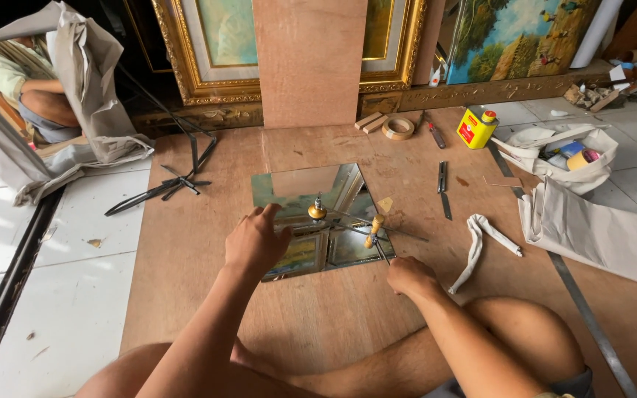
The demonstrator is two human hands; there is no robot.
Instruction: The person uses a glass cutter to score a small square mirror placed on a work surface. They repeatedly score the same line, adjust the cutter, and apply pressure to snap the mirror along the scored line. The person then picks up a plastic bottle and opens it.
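Observation:
A square mirror pane [300, 188] lies flat on a plywood sheet [200, 295] on the floor. On it rests a metal compass-style cutter with a brass knob [318, 211] at the pivot and a wooden handle [373, 230] on its arm. My left hand [256, 241] presses flat on the mirror, just left of the brass knob. Beyond the mirror's near right corner, my right hand [408, 273] is closed on the thin end of the cutter's arm [382, 253]. My bare knees frame the bottom of the view.
Thin dark metal strips [171, 184] lie at the left. A tape roll [398, 127], a yellow can [475, 127], a ruler [444, 189], a white rag [481, 239] and cloth bags [576, 158] sit right. Framed paintings [215, 51] and an upright board [310, 59] stand behind. A person sits far left.

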